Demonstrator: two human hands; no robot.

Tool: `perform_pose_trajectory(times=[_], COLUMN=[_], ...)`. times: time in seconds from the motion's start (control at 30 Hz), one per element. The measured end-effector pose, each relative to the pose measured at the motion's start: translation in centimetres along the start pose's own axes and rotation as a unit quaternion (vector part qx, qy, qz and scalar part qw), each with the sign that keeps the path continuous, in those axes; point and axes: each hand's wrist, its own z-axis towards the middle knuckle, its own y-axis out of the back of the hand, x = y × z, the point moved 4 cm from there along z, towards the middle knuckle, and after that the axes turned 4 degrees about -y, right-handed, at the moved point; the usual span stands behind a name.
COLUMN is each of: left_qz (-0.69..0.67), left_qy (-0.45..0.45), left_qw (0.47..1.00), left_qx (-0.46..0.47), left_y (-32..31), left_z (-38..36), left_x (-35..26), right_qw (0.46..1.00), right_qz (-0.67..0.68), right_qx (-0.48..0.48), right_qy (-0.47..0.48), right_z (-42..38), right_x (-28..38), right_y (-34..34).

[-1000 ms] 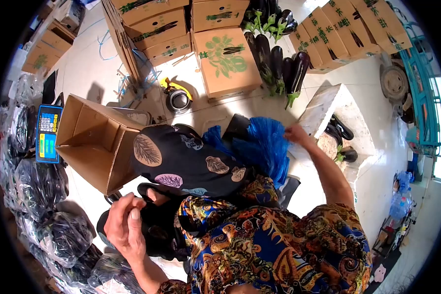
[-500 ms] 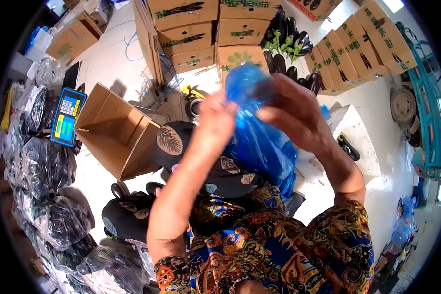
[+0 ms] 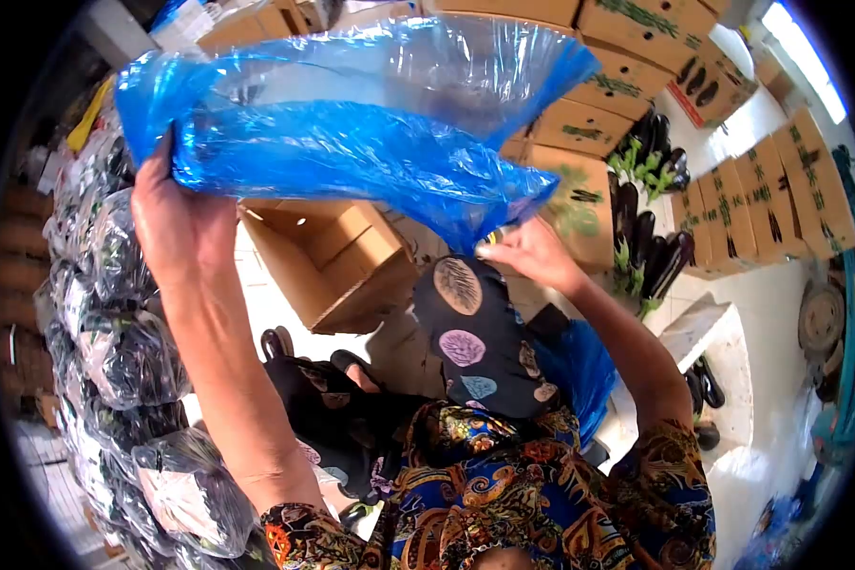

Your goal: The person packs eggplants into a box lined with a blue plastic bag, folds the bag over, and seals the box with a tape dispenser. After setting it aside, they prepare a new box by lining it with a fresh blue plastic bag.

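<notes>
A thin, see-through blue plastic bag [image 3: 342, 152] is stretched sideways in front of me at chest height. My left hand [image 3: 185, 228] grips its left end, thumb in front and the fingers hidden by the film. At the lower right corner, my right hand [image 3: 537, 255] pinches the gathered edge between thumb and fingers. More blue plastic film [image 3: 587, 380] lies beside my right leg. Below the bag, between my hands, an open cardboard box [image 3: 328, 271] stands on the floor, partly covered from view.
Clear bags of dark produce [image 3: 114, 351] are piled along the left. Printed cartons [image 3: 603, 81] are stacked ahead, with more cartons [image 3: 755, 204] at right. Eggplants [image 3: 646, 237] lie between them. A white foam box [image 3: 722, 380] holding a few eggplants is at my right.
The bunched blue plastic has been spread out wide. My left hand moved far left with one end, while my right hand lowered slightly. The view has shifted left.
</notes>
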Motion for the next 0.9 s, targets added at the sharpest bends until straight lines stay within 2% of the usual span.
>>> perform_pose_trajectory(times=[0.03, 0.07, 0.1, 0.13, 0.17, 0.23, 0.27, 0.3, 0.37, 0.4, 0.43, 0.5, 0.53, 0.57, 0.63, 0.7, 0.73, 0.77, 0.8, 0.83, 0.87, 0.9], left_qz=[-0.051, -0.012, 0.025, 0.014, 0.024, 0.063, 0.057, 0.113, 0.198, 0.225, 0.252, 0.065, 0.092, 0.11, 0.103, 0.128, 0.129, 0.128, 0.138, 0.144, 0.141, 0.136], left_qy=[0.028, -0.024, -0.074, -0.087, -0.096, -0.134, -0.123, -0.138, -0.164, -0.175, -0.187, -0.118, -0.117, -0.12, -0.058, -0.039, -0.027, -0.017, -0.011, 0.005, 0.008, 0.011], left_qw=[0.991, 0.999, 0.995, 0.992, 0.994, 0.987, 0.986, 0.978, 0.961, 0.954, 0.946, 0.982, 0.976, 0.973, 0.984, 0.977, 0.979, 0.981, 0.976, 0.966, 0.969, 0.973], left_qx=[0.117, 0.032, -0.054, -0.093, -0.039, -0.069, -0.093, -0.106, -0.107, -0.094, -0.081, -0.134, -0.156, -0.164, -0.132, -0.166, -0.154, -0.144, -0.169, -0.214, -0.202, -0.189], left_y=[1.2, 1.1, 1.0, 1.4, 3.0, 5.5, 5.6, 6.5, 9.1, 10.1, 11.1, 12.0, 13.0, 13.8, 16.4, 17.8, 18.4, 18.9, 19.3, 19.1, 19.2, 19.2], left_z=[0.8, 0.5, 0.1, -0.2, 0.2, -0.2, -1.1, -1.3, -1.6, -1.8, -2.0, -2.0, -1.8, -1.8, -1.9, -2.1, -2.0, -1.9, -1.6, -1.6, -1.5, -1.4], left_x=[-1.6, -2.8, -4.1, -5.2, -6.6, -8.7, -9.1, -9.7, -9.5, -9.2, -8.9, -7.7, -7.1, -6.4, -5.0, -3.5, -2.8, -2.0, -1.2, -0.7, -0.3, 0.0], right_qw=[1.0, 1.0, 0.994, 0.992, 0.99, 0.965, 0.958, 0.943, 0.919, 0.905, 0.916, 0.916, 0.909, 0.896, 0.865, 0.9, 0.877, 0.816, 0.722, 0.727, 0.779, 0.833], right_qz=[-0.001, -0.002, 0.027, 0.003, -0.007, -0.124, -0.111, -0.097, -0.177, -0.128, -0.107, -0.09, -0.094, -0.121, -0.173, -0.142, -0.222, -0.354, -0.473, -0.458, -0.345, -0.195], right_qx=[0.007, 0.015, 0.038, 0.045, 0.093, 0.208, 0.262, 0.315, 0.223, 0.319, 0.341, 0.383, 0.403, 0.426, 0.469, 0.353, 0.35, 0.436, 0.504, 0.512, 0.517, 0.437], right_qy=[-0.008, -0.016, -0.097, -0.116, -0.11, -0.098, -0.024, 0.05, 0.273, 0.25, 0.186, 0.083, 0.047, 0.043, 0.032, 0.211, 0.242, 0.136, 0.028, 0.008, 0.082, 0.277], right_z=[2.3, 4.6, 6.2, 7.1, 8.8, 11.5, 13.3, 14.8, 17.0, 18.8, 18.8, 18.0, 18.0, 18.4, 19.4, 19.9, 17.6, 16.9, 16.2, 15.3, 14.4, 13.0], right_x=[0.7, 1.4, 1.1, 3.9, 4.6, 7.0, 7.2, 6.7, 6.1, 4.8, 6.1, 9.0, 9.3, 8.0, 4.2, -0.8, 2.6, 4.8, 5.5, 5.5, 4.1, 1.9], right_y=[-1.0, -2.0, -3.2, -4.0, -5.9, -9.8, -12.2, -14.9, -20.6, -24.0, -25.2, -26.7, -27.5, -27.9, -29.4, -31.0, -26.6, -24.7, -22.9, -21.4, -19.4, -18.0])
